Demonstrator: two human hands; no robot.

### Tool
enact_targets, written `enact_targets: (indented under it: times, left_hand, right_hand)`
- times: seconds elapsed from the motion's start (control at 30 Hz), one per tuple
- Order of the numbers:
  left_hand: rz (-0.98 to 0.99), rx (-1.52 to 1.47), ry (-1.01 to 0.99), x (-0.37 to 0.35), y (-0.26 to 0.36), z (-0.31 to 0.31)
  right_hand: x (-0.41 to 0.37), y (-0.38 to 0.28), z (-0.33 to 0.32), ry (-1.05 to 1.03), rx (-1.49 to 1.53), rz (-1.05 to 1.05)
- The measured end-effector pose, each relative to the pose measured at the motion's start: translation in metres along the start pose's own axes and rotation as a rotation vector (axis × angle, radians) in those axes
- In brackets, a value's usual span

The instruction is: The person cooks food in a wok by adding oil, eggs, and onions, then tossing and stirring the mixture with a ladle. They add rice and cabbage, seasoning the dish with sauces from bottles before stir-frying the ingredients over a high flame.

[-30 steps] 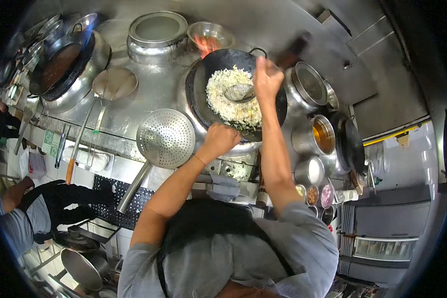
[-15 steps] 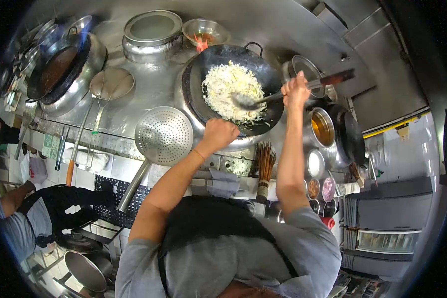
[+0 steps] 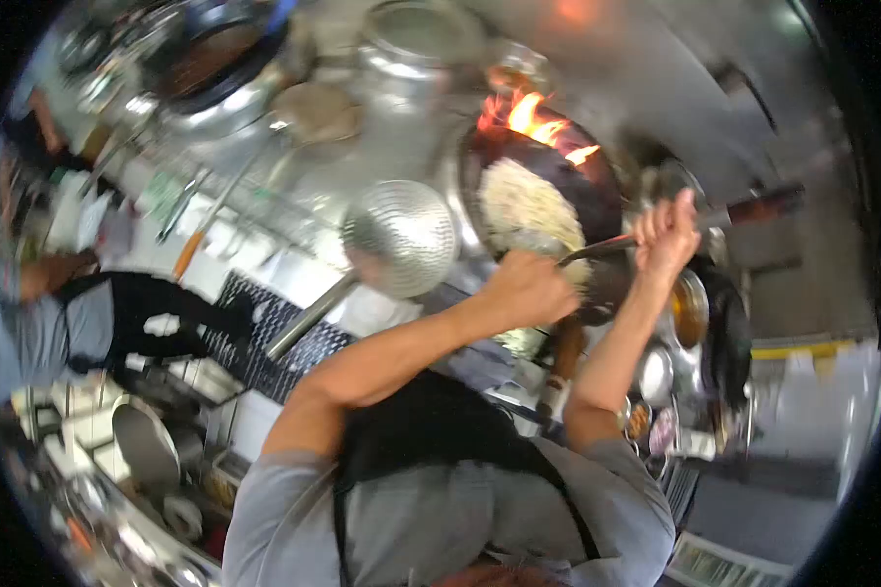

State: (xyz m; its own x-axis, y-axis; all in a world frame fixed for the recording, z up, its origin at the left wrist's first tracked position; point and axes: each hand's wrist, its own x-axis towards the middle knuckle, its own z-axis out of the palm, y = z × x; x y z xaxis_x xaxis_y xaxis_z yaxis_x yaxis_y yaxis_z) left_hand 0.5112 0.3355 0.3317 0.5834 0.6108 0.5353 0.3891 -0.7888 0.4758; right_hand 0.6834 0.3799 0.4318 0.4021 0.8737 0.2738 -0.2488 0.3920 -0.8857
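A dark wok (image 3: 602, 181) sits tilted over the burner, with pale food like rice (image 3: 529, 201) gathered in it. Flames (image 3: 533, 119) flare along its far rim. My left hand (image 3: 531, 291) is closed at the wok's near edge, gripping it; the exact grip is hidden under the fingers. In my right hand (image 3: 668, 235) is a ladle (image 3: 602, 249), held by the shaft, its dark handle end pointing right and its bowl down by the food near my left hand. Motion blurs much of the wok.
A perforated strainer (image 3: 399, 240) lies left of the wok. Another wok (image 3: 215, 64) and a lidded pot (image 3: 421, 39) stand farther back. Orange liquid fills a pot (image 3: 690, 308) at right, beside small ingredient bowls (image 3: 656, 377). Another person (image 3: 49, 313) is at the left.
Flames have risen at the wok's far rim. The wok has tipped and its food has bunched together. My view has turned, and both hands appear lower and farther right.
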Motion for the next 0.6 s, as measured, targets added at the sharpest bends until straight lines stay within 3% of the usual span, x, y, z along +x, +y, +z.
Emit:
enact_targets:
  times: [0.03,0.07,0.1,0.13,0.17,0.2,0.27,0.3,0.33,0.37,0.43,0.47,0.5,0.53,0.6]
  left_hand:
    - [-0.017,0.014,0.025,0.009,-0.013,0.008]
    - [-0.122,0.036,-0.071,0.007,-0.017,0.021]
    - [-0.25,0.055,-0.152,-0.002,-0.022,0.038]
    - [-0.21,0.069,-0.171,-0.021,-0.031,0.058]
    - [-0.125,0.077,-0.082,-0.04,-0.041,0.098]
    - [-0.222,0.068,-0.225,-0.052,-0.024,0.073]
    - [-0.246,-0.005,-0.05,-0.072,-0.003,0.069]
    - [-0.089,0.008,0.138,-0.065,0.0,0.056]
    - [-0.112,0.017,0.087,-0.041,0.004,0.048]
    - [-0.106,0.044,0.162,-0.022,-0.002,0.044]
    - [-0.078,0.104,0.309,0.003,-0.015,0.034]
    - [-0.087,0.107,0.209,-0.006,-0.02,0.038]
    - [-0.102,0.104,0.115,-0.017,-0.025,0.055]
    - [-0.12,0.099,0.023,-0.023,-0.031,0.068]
    - [-0.126,0.086,0.05,-0.046,-0.024,0.07]
  right_hand:
    - [0.01,0.028,-0.015,-0.045,0.003,-0.03]
    - [0.022,0.055,-0.029,-0.073,0.039,-0.033]
    - [0.037,0.073,-0.056,-0.191,0.111,0.076]
    - [0.067,0.095,-0.088,-0.126,-0.12,-0.007]
    - [0.073,0.091,-0.093,-0.106,-0.183,0.007]
    - [0.072,0.072,-0.086,-0.083,-0.196,0.021]
    - [0.051,0.016,-0.074,0.061,-0.234,0.063]
    - [0.044,0.001,-0.068,0.117,-0.248,0.07]
    - [0.038,-0.006,-0.064,0.146,-0.249,0.075]
    - [0.032,-0.002,-0.055,0.084,-0.172,-0.054]
    - [0.022,0.044,-0.034,0.221,-0.325,-0.122]
    - [0.005,0.057,-0.007,0.228,-0.306,-0.122]
    - [0.017,0.072,-0.02,0.064,-0.289,-0.274]
    - [0.045,0.078,-0.046,0.023,-0.279,-0.259]
    - [0.106,0.076,-0.12,-0.114,-0.211,-0.132]
